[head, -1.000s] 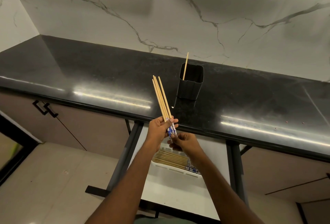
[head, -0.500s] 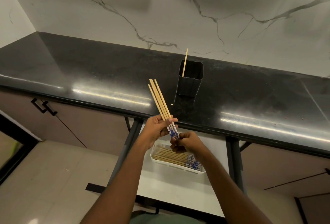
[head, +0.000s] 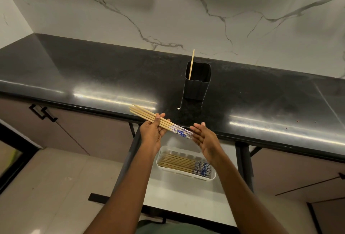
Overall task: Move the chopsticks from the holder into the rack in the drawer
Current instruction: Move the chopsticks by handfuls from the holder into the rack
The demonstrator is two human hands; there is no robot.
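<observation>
Now, in the head view, the left hand holds a bundle of chopsticks laid across its fingers with the thumb on top, nearly level, patterned ends pointing right; the right hand is flat and wide, holding nothing, its palm just at those patterned ends. Below, the white rack sits in the drawer with a row of chopsticks already lying in it, patterned ends also to the right; one chopstick stands in the black holder on the tabletop. To do this well, I judge the bundle should go down level with the ends squared against the open palm, matching the direction of those in the rack, and be released low so none rolls over the rim; the lone one in the holder is left to fetch. Against half a second ago, the bundle has tipped from upright to almost flat, and the right hand has let go of the lower ends and opened.
</observation>
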